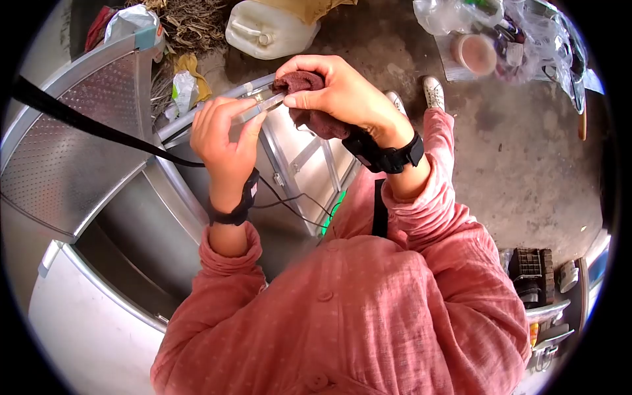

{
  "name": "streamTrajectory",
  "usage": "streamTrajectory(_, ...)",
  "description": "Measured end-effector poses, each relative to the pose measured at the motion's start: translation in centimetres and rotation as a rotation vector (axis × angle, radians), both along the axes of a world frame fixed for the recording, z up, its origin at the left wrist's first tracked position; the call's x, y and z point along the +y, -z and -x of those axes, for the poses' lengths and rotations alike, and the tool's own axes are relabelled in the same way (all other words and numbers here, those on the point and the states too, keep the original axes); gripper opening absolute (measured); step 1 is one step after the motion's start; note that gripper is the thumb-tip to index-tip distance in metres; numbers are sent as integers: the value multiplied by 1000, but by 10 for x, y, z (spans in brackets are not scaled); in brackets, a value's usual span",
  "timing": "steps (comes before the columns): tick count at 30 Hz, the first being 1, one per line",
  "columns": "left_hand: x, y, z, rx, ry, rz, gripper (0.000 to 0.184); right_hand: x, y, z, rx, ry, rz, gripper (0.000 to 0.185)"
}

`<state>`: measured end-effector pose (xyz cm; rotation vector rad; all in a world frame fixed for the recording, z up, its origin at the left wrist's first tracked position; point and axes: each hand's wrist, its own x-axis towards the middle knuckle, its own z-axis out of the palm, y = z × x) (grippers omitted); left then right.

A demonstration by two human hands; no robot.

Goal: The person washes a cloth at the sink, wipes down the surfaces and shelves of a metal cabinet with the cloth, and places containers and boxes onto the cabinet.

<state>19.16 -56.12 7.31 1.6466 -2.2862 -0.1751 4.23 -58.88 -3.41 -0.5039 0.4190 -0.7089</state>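
My left hand [227, 135] pinches one end of a short, flat, silvery strip [259, 109] between thumb and fingers. At the strip's other end, my right hand [345, 92] is closed on a dark brown cloth [301, 81]. The cloth bunches around the fingers and hangs down below the palm. My right thumb lies along the cloth where it meets the strip, so that end is partly hidden. Both hands are raised in front of a metal-framed cabinet with pale panels [306, 158].
On the left stands an open, perforated metal door [99, 125], with a steel compartment [141, 237] below. A black strap [99, 122] crosses to my left wrist. A white jerrycan [260, 29] is at the back, and plastic bags [526, 39] and a round tub [475, 54] are at upper right.
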Motion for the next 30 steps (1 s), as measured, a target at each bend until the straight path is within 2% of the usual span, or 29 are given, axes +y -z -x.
streamTrajectory(11,1,-1,1,17,-9,-23,20,-10,1,0,11,-83,36,13)
streamTrajectory(13,1,-1,1,19,-11,-25,20,-8,2,-3,36,-18,123,11)
streamTrajectory(16,1,-1,2,20,-15,-31,20,-8,0,0,2,-2,82,11)
streamTrajectory(18,-1,-1,3,-2,-28,0,21,-2,22,-3,13,137,16,15)
streamTrajectory(19,-1,-1,3,2,-27,0,21,4,50,-11,163,229,51,18)
streamTrajectory(20,-3,0,2,9,-30,7,21,15,72,-18,228,413,-49,15)
streamTrajectory(21,-4,1,3,17,-35,11,21,27,86,-21,342,453,-120,15)
streamTrajectory(22,-3,2,4,26,-35,9,21,33,95,-20,456,492,-192,15)
streamTrajectory(24,-1,1,4,13,-61,4,22,42,73,-19,450,621,-395,17)
streamTrajectory(25,-1,2,2,14,-69,12,23,46,53,-23,429,705,-376,20)
streamTrajectory(26,-2,3,1,22,-62,6,23,48,45,-31,662,915,70,22)
streamTrajectory(28,-5,4,0,13,-64,32,23,52,-7,-34,618,793,323,22)
streamTrajectory(29,-5,3,0,27,-52,33,22,52,-32,-43,554,845,345,26)
streamTrajectory(30,-4,3,1,33,-52,29,22,53,-41,-51,493,881,256,30)
